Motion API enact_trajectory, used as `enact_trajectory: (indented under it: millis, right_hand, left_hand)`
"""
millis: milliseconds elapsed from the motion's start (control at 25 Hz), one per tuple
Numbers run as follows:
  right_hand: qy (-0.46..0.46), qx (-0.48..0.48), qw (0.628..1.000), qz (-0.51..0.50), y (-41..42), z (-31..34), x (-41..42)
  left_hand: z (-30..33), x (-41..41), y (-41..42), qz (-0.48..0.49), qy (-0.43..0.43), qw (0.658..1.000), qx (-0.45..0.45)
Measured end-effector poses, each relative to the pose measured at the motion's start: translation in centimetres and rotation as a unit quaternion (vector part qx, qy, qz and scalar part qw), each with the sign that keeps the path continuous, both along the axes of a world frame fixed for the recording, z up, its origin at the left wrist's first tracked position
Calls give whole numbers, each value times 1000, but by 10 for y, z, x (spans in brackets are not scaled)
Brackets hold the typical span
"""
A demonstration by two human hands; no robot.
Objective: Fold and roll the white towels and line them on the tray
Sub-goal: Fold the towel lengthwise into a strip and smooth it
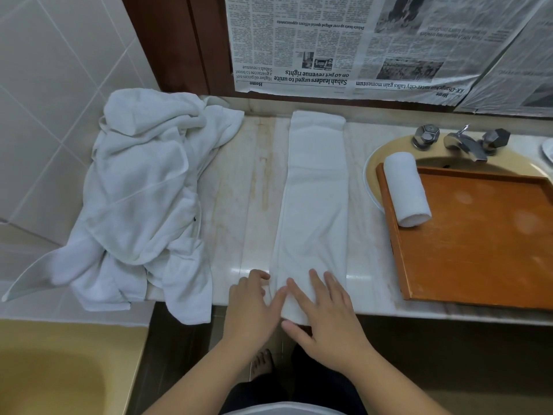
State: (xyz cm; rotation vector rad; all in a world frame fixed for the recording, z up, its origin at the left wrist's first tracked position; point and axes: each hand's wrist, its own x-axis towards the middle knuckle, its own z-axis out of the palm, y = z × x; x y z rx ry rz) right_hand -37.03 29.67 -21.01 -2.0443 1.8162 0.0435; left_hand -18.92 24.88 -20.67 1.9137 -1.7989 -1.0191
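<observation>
A white towel folded into a long strip (315, 205) is laid across the marble countertop (239, 190), from its back edge to its front edge. The strip's near end is pressed by the right hand (326, 319) with flat, spread fingers; its left border is touched by the left hand (251, 307), fingers relaxed. A rolled towel (406, 190) is lain at the left rim of the wooden tray (478, 250), which is set over the sink (374, 163). Unfolded towels (140, 199) are heaped at the countertop's left end.
</observation>
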Motion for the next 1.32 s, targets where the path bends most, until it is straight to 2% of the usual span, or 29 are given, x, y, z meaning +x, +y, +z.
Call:
enact_trajectory:
  millis: [80,120,200,320,400,520,600,800,960,1080,1200,1280,1320]
  right_hand:
    - [-12,-11,1000,14,5,-2,-13]
    - [-18,-35,999,-1,11,-5,-21]
    - [-24,-89,991,-92,22,-12,-38]
    - [-34,-95,971,-218,35,-18,-46]
    - [-113,-74,952,-274,37,-16,-39]
    - [-284,-20,879,-383,32,-8,-26]
    - [-341,-7,850,-400,32,-9,-23]
    - [-355,3,878,-321,47,-20,-31]
    - [-337,-15,885,-323,45,-18,-35]
    - [-291,-17,908,-300,47,-9,-38]
    - [-252,-38,925,-280,33,4,-42]
    - [-231,-72,933,-267,0,14,-42]
    - [-216,-84,941,-246,-23,18,-41]
  left_hand:
    - [-4,-6,-1,-67,-87,992,-56]
    - [-3,-10,-3,-79,-111,990,-46]
    - [0,-15,-6,-71,-143,987,-4]
    - [2,-25,-5,-60,-165,984,22]
    - [3,-33,-5,-38,-147,987,46]
    - [6,-39,-7,11,-60,995,75]
    - [9,-36,-7,53,-2,995,80]
    - [14,-27,-6,105,31,992,69]
    - [11,-25,-4,73,25,994,72]
    - [10,-18,-6,62,40,995,68]
    - [5,-21,-7,31,-36,998,-31]
    - [6,-34,-9,-2,-82,990,-116]
    - [7,-45,-11,-22,-93,987,-131]
